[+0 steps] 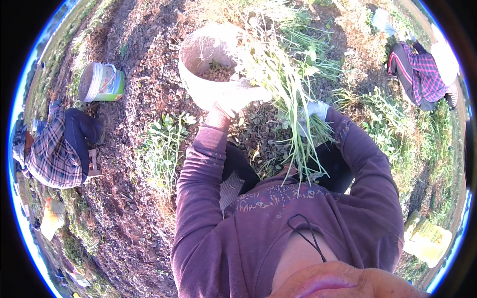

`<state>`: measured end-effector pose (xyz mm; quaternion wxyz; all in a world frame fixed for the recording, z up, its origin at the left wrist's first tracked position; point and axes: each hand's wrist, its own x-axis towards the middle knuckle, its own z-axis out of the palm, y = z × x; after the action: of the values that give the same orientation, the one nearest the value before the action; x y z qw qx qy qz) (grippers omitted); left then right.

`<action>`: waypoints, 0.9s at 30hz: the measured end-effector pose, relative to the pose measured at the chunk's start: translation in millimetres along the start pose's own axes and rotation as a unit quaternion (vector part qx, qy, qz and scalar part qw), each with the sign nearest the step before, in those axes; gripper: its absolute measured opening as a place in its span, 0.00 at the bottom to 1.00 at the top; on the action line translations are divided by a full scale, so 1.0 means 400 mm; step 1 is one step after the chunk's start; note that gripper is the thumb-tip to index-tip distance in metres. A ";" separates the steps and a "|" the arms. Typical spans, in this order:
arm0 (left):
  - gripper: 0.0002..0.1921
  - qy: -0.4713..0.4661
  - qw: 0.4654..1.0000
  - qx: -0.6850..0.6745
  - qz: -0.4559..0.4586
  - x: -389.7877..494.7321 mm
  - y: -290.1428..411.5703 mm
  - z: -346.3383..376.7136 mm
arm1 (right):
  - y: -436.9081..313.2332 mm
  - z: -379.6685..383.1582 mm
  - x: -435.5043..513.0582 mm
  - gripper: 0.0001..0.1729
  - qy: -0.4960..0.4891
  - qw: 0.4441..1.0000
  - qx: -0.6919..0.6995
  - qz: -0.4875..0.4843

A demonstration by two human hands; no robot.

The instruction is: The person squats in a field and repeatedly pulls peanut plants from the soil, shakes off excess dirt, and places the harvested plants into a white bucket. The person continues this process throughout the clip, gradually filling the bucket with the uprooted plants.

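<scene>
A large pale bucket (203,59) stands before me, with small pale pods that look like peanuts (220,72) and a green sprig inside. A bundle of long-stemmed leafy plants (285,82) lies across the bucket's right rim, its stems trailing towards my lap. My right hand (316,110), in a white glove, grips the stems on their right side. Glare washes out my left hand (246,96), also gloved, at the bucket's near rim; its fingers reach towards the bundle. Whether they close on anything is unclear.
Uprooted plants (164,145) lie on the leaf-strewn soil to my left, with more greenery (387,123) at right. A lidless bucket (101,82) lies tipped at left. One person (56,152) sits on a low stool there; another (421,74) crouches at right. A yellow sack (427,240) lies behind right.
</scene>
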<state>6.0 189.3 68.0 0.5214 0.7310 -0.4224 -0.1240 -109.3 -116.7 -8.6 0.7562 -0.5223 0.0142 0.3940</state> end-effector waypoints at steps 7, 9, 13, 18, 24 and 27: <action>0.20 0.142 0.990 -0.011 0.001 0.028 -0.093 0.061 | -0.013 0.121 0.071 0.24 -0.042 0.999 0.003 0.011; 0.20 0.144 0.989 -0.021 0.004 0.035 -0.104 0.059 | 0.017 0.024 0.102 0.23 -0.012 0.997 -0.030 -0.065; 0.21 0.154 0.986 -0.055 0.021 0.049 -0.130 0.031 | -0.071 -0.074 0.084 0.20 0.306 0.929 -0.175 -0.108; 0.27 0.188 0.936 -0.298 -0.001 0.067 -0.132 0.048 | -0.208 0.020 0.022 0.20 0.460 0.785 -0.059 -0.410; 0.42 0.114 0.963 -0.238 -0.050 0.085 -0.124 0.087 | -0.211 0.156 0.069 0.28 0.442 0.703 -0.382 -0.407; 0.43 0.114 0.951 -0.286 -0.039 0.079 -0.138 0.085 | -0.228 0.178 0.050 0.24 0.472 0.683 -0.439 -0.344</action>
<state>31.1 148.7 14.0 0.7477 0.5765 -0.2788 -0.1756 -67.7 -61.0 86.0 0.4162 -0.8793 0.0135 -0.2313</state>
